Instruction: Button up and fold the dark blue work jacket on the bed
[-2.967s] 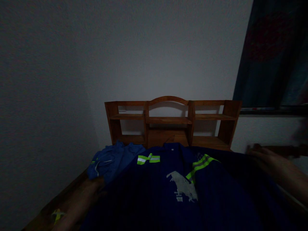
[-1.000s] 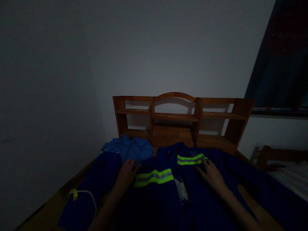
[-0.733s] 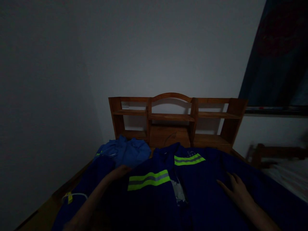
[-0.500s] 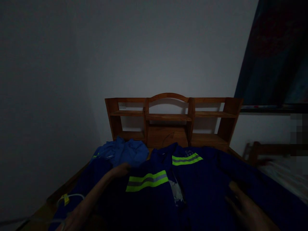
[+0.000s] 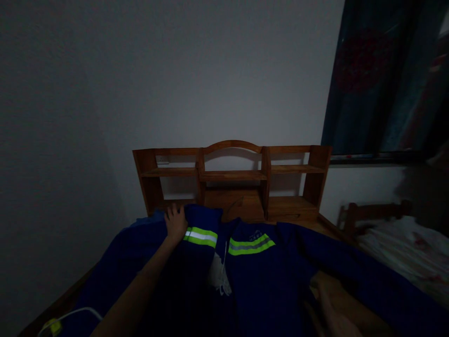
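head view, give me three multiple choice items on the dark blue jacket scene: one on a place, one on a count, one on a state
1. Where does the left hand rest?
A. on the dark blue jacket, at its far edge beside a reflective stripe
B. on the top shelf of the wooden shelf unit
C. on the white cable

2. How many yellow-green reflective stripes show on the jacket?
A. none
B. two
C. five

3. How does the jacket lie?
A. hung on the wall
B. rolled into a ball
C. spread out on the surface

Answers: 1 A, the palm lies on the fabric just left of the stripe. 2 B, one stripe sits by the left hand and a second stripe to its right. 3 C, the cloth covers the surface from side to side, in front of the shelf unit.
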Demonstrator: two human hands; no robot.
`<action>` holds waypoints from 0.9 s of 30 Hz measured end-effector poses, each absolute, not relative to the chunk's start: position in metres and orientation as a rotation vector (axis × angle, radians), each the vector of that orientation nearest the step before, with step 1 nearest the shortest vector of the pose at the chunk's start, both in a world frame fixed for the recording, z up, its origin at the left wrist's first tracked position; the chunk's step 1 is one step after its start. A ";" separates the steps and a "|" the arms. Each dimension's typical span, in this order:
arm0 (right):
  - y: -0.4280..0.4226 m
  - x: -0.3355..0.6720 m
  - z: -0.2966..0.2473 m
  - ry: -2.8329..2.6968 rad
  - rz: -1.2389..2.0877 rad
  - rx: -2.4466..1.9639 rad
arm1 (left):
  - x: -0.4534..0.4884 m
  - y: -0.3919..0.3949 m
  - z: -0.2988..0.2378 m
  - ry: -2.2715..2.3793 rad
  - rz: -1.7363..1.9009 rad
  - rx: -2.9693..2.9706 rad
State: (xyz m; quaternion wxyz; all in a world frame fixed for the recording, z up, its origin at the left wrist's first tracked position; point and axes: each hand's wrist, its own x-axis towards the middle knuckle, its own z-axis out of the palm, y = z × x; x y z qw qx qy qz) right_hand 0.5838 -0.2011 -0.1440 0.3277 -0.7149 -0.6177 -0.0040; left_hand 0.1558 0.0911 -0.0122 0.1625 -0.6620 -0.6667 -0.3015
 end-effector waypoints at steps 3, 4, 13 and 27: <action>-0.179 0.560 -0.103 -1.708 -0.248 -1.865 | 0.189 0.074 -0.031 -1.684 -0.820 -1.984; -0.166 0.550 -0.089 -1.787 -0.245 -1.830 | 0.200 0.068 -0.037 -1.641 -0.782 -2.076; 0.010 0.504 -0.074 -1.817 -0.177 -2.248 | 0.237 0.068 -0.099 -1.939 -0.445 -2.247; 0.056 0.632 -0.111 -1.838 -0.064 -2.415 | 0.250 0.143 -0.103 -2.108 -1.331 -2.396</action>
